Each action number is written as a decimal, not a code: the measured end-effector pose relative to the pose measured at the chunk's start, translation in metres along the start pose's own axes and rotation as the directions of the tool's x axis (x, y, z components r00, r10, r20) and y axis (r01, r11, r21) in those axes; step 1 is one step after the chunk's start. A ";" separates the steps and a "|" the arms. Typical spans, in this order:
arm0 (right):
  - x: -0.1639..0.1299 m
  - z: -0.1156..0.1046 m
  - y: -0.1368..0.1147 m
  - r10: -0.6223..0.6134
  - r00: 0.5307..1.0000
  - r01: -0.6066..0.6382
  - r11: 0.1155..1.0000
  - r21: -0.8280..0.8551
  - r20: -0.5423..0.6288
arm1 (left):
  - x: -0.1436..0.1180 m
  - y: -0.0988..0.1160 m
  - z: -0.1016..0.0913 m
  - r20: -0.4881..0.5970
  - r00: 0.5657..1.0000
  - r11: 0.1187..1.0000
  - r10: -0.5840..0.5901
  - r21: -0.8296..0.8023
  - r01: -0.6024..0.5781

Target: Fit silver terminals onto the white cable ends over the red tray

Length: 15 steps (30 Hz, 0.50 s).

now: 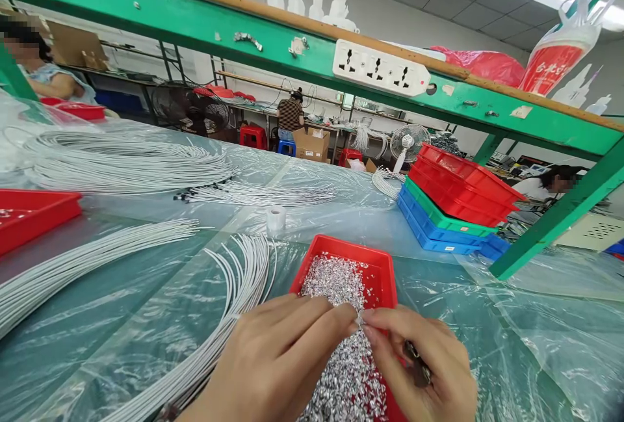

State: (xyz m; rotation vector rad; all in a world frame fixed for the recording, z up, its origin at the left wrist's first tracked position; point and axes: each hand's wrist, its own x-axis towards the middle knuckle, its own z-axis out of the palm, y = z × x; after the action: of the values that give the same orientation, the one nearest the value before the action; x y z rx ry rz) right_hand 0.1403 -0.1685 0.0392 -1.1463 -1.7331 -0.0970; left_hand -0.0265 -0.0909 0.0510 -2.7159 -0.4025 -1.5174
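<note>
My left hand [287,350] and my right hand [424,360] meet fingertip to fingertip over a red tray [392,272]. The tray holds a heap of tiny shiny metal pieces [336,282]. Thumb and forefinger of my right hand are pinched on something tiny and pale, too small to name. A dark metal tool [417,363] is tucked in that palm, mostly hidden by the fingers. My left fingers are closed at the same spot, and what they hold is hidden. A bundle of white cables [244,292] curves beside and behind my left hand.
More white cables [92,253] lie left, with a large coil [121,162] farther back. A white roll [275,219] stands behind the tray. Stacked red, green and blue trays [448,197] stand right. A green shelf beam with a power strip [380,67] crosses above. Other people sit beyond.
</note>
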 end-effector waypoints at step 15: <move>0.013 -0.013 -0.008 0.455 0.847 -0.519 0.820 0.243 0.273 | -0.003 -0.003 0.008 0.042 0.983 0.984 0.181 -0.003 -0.181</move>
State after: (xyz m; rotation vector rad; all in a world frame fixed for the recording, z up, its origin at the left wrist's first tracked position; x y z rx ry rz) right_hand 0.1430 -0.1718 0.0591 -1.3607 -1.4986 0.6124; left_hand -0.0221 -0.0877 0.0439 -2.7020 -0.1510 -1.4153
